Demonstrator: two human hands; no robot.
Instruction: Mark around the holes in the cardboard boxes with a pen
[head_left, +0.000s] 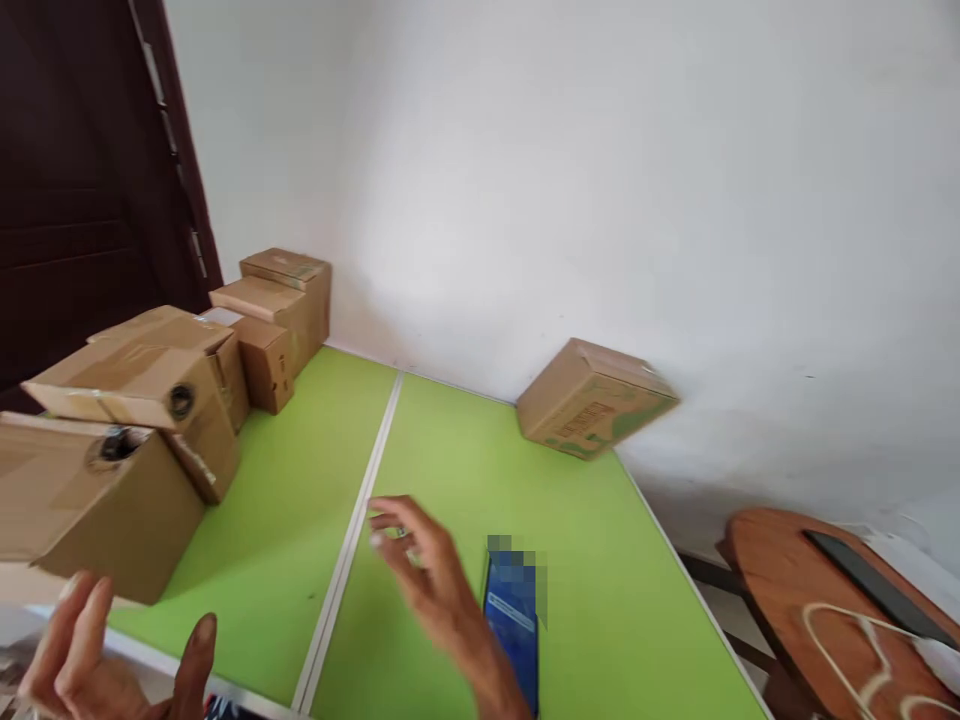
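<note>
Grip open, empty in left hand point(101, 682) near box point(131, 535) and right hand point(435, 580) near phone point(517, 615); go gently above green surface point(262, 540).

1. The left hand point(97, 665) is cut off at the bottom edge, its wrist out of view.
2. The right forearm point(491, 665) is cut off below and hides part of the phone point(517, 630).
3. The phone's top is pixelated; its screen text is too small to read.
4. The nearest left box point(120, 525) and the door point(75, 150) run past the left edge.
5. Print on the far box point(592, 410) is too blurred to read.
6. The wooden table point(780, 580) is cut off at right.
7. A dark patterned thing point(225, 708) at the bottom edge is mostly out of view.
</note>
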